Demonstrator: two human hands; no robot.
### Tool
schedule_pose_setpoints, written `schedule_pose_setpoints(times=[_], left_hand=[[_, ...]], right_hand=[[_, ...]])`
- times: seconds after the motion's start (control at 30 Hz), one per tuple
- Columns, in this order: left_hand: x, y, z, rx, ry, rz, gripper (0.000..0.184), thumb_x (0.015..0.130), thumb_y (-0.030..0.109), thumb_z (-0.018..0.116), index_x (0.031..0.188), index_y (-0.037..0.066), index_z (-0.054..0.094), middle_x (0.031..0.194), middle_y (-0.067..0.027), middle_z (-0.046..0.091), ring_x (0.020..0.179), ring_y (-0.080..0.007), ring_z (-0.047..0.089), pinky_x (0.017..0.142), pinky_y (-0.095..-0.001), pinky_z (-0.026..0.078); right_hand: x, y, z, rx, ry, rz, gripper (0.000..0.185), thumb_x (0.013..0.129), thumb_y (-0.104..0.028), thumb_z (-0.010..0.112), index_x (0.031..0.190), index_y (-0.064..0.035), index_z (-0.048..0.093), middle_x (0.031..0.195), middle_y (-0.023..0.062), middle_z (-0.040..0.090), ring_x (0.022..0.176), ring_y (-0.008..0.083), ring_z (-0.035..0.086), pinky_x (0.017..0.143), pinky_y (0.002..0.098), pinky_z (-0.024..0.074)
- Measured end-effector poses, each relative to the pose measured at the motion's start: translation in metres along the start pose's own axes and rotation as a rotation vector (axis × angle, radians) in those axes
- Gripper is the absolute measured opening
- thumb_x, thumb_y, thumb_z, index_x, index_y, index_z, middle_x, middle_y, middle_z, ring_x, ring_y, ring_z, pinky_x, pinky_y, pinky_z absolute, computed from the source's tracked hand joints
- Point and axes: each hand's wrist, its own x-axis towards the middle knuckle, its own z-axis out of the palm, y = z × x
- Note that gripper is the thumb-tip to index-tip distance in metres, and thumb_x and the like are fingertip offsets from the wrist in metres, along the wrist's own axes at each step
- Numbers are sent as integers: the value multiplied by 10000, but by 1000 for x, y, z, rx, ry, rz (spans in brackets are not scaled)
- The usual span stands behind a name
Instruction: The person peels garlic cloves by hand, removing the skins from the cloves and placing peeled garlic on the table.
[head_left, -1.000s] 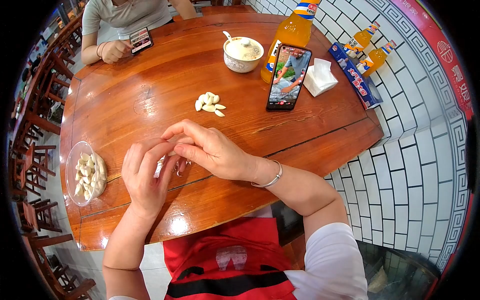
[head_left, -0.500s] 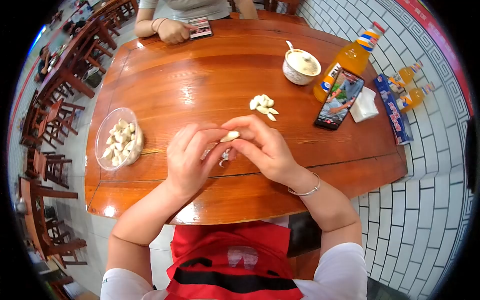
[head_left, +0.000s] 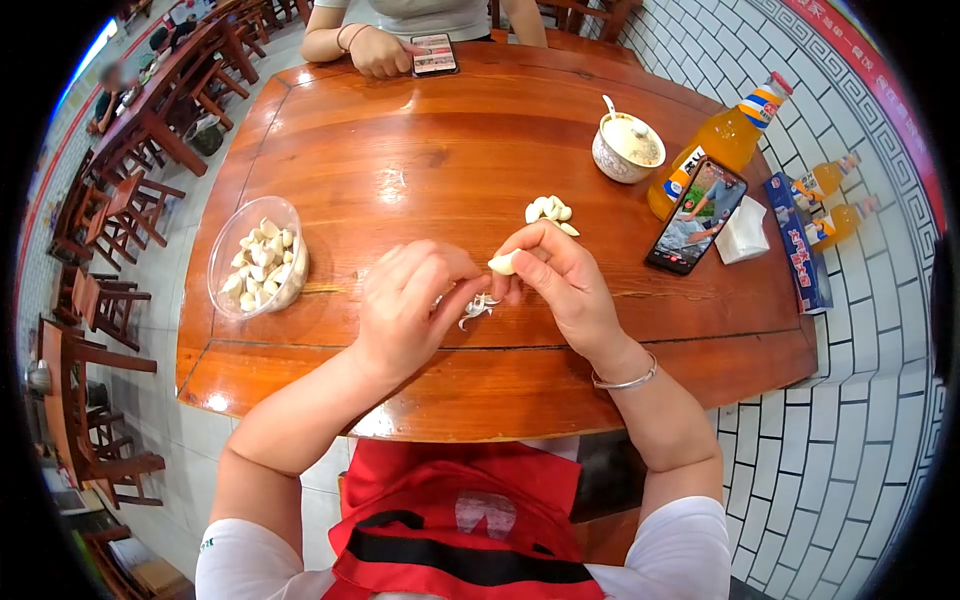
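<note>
A pale garlic clove [head_left: 503,263] is pinched between the thumb and fingers of my right hand [head_left: 572,290]. My left hand [head_left: 410,310] is just to its left, apart from the clove, with fingers curled and thumb drawn in; whatever its fingertips hold is hidden. Below and between my hands, thin garlic skins [head_left: 480,308] lie on the wooden table [head_left: 400,150]. A small pile of peeled garlic cloves [head_left: 547,209] sits just beyond my right hand. To the left stands a clear plastic tub [head_left: 217,290] holding many garlic cloves.
At the right are a lidded bowl [head_left: 628,150] with a spoon, an orange drink bottle [head_left: 725,140], a phone [head_left: 697,215] leaning on it, tissues [head_left: 743,232] and a blue box [head_left: 798,245] by the tiled wall. Across the table, a person's hand [head_left: 378,52] touches another phone [head_left: 434,55].
My hands have drawn apart; the clove, earlier between both hands' fingertips, is now in my right hand alone. The view has shifted slightly, so the table's things appear farther right.
</note>
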Motion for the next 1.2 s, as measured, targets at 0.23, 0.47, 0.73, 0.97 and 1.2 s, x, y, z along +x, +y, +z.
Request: schedule_pose_setpoints(times=[0.23,0.47,0.73,0.97,1.2], left_hand=[[2,2,-4,71,-74,-14,161,744,-17,708,855,36,605,816,-88,646,712,-262,615,622,-331,454],[1,-7,-1,104,-122,-67,112,787,74,692,861,51,610,864,-91,635,759,-274,600,661,-353,450],[-14,-9,17,12,-489,-106,217,732,185,742,863,73,609,928,-80,586,870,-283,567,756,-382,461],[-23,-15,15,-36,-527,-38,148,795,170,676,827,67,575,877,-86,544,831,-272,544,753,-376,463],[-19,-15,16,-48,-437,11,148,828,189,661,891,71,598,927,-66,564,859,-239,550,753,-358,453]], right_hand=[[2,2,-7,85,193,70,181,996,-193,457,914,-52,535,754,0,535,663,60,463,613,208,384],[11,-3,-40,-200,542,-86,104,956,-119,530,884,-44,538,745,-4,560,671,46,517,585,208,412],[11,20,-60,-791,560,-37,76,840,-14,639,900,4,596,789,117,660,735,176,663,642,286,507],[17,15,-41,-875,522,-33,73,829,55,602,888,18,581,939,81,567,673,154,562,615,275,471],[20,13,-36,-1013,528,-144,125,831,61,584,935,-8,574,1011,85,532,809,183,559,616,284,471]])
